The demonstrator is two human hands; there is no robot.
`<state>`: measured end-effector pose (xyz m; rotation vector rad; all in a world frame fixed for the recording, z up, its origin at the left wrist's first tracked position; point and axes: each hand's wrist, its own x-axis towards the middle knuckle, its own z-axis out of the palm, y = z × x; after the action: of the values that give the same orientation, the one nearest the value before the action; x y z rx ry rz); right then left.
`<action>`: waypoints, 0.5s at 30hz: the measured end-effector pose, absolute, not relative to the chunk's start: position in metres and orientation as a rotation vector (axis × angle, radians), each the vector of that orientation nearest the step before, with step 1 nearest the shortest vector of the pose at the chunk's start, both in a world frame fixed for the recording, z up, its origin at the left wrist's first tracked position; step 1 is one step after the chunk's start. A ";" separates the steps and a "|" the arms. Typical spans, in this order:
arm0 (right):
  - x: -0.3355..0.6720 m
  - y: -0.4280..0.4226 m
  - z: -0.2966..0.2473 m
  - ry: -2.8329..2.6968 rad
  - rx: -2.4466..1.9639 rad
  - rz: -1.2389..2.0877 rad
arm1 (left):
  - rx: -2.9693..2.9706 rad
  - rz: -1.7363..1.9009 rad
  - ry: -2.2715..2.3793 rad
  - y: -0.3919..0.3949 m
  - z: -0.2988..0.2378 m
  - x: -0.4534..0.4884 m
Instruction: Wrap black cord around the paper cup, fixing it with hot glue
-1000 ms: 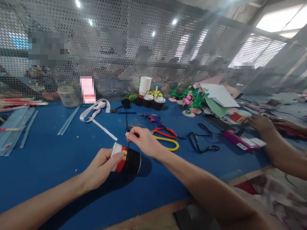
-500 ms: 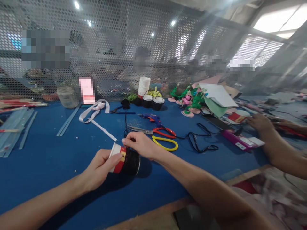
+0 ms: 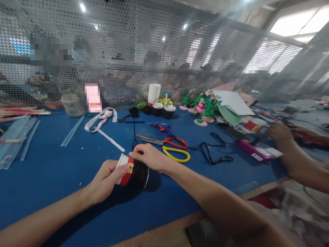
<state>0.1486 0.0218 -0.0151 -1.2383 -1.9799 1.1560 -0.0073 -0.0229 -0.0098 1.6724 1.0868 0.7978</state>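
Observation:
A paper cup (image 3: 125,177), white and red with a yellow patch, lies tilted on its side just over the blue table. Its lower part is wrapped in black yarn (image 3: 140,174). My left hand (image 3: 106,180) grips the cup near its rim, the thumb pressed along the printed side. Above the cup, my right hand (image 3: 147,156) pinches the yarn against the wall where the wrapping ends. The loose strand (image 3: 134,132) runs back from there to a black bundle (image 3: 134,112). Scissors (image 3: 164,141) with one red and one yellow handle lie beyond my right wrist.
A blue glue gun (image 3: 164,128) rests behind the scissors, with a black cable (image 3: 212,154) to their right. White ribbon (image 3: 96,127) lies at left. Small black buckets (image 3: 169,111) and stacked cups (image 3: 154,92) stand at the back. Another person's hand (image 3: 280,132) is at right.
Both hands and the cup have shifted very slightly left. My right fingers have moved a little along the cup toward its rim, still pinching.

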 end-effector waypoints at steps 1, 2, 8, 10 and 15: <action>0.149 0.022 -0.015 -1.980 -1.241 1.167 | 1.667 0.798 1.087 -0.023 -0.010 -0.007; 0.148 0.021 -0.015 -1.978 -1.243 1.173 | 1.663 0.797 1.085 -0.023 -0.011 -0.007; 0.148 0.022 -0.014 -1.951 -1.239 1.167 | 1.699 0.817 1.087 -0.020 -0.012 -0.009; 0.150 0.023 -0.010 -1.887 -1.223 1.194 | 1.705 0.863 1.111 -0.018 -0.011 -0.010; 0.159 0.026 0.006 -1.740 -1.103 1.444 | 1.649 0.968 1.130 -0.008 -0.006 -0.013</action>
<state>0.1591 0.0259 0.0063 -1.1030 -1.7400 1.4435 -0.0133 -0.0084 -0.0058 1.6490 1.1299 0.9682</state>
